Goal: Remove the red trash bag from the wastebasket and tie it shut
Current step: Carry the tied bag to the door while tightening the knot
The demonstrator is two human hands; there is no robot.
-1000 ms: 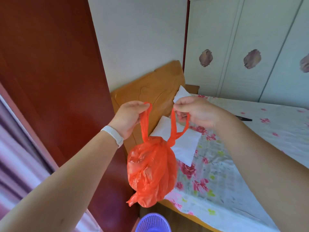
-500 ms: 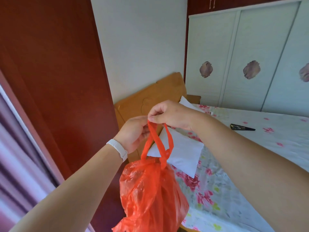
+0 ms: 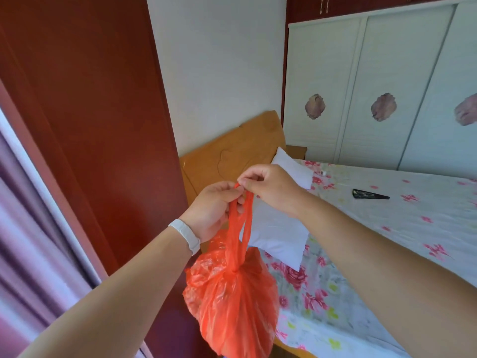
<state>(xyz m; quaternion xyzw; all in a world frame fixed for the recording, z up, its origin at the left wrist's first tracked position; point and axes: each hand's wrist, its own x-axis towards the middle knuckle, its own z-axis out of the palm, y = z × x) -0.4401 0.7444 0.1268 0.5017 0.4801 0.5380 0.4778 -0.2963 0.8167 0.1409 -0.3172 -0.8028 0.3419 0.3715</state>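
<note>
A: Where's the bag (image 3: 232, 301) just now?

B: Hanging in the air straight below both hands, out over the edge of the bed (image 3: 387, 228). The wastebasket isn't in view.

A: And the hands?

B: The left hand (image 3: 214, 210) is closed around the handles (image 3: 241, 220), fingers curled over the twisted strips. The right hand (image 3: 268, 187) sits touching it, just above and to the right, pinching the very top of the same strips between thumb and fingertips.

A: How will it handle?

B: Thin, soft film, crinkled all over, so I'd judge it light but easy to tear. The body bulges round under a cinched neck, so there's some load in it. It looks slick; a pinch may slip under a hard pull.

A: So where to hold?

B: On the handle strips above the neck, where the plastic is bunched and strongest. Not the bulging side, which would stretch or split.

A: Tied yet?

B: The neck looks gathered, perhaps knotted once; I can't tell how securely.

A: Any writing or brand?

B: None on the bag. The left wrist's white band (image 3: 185, 236) is plain too.
</note>
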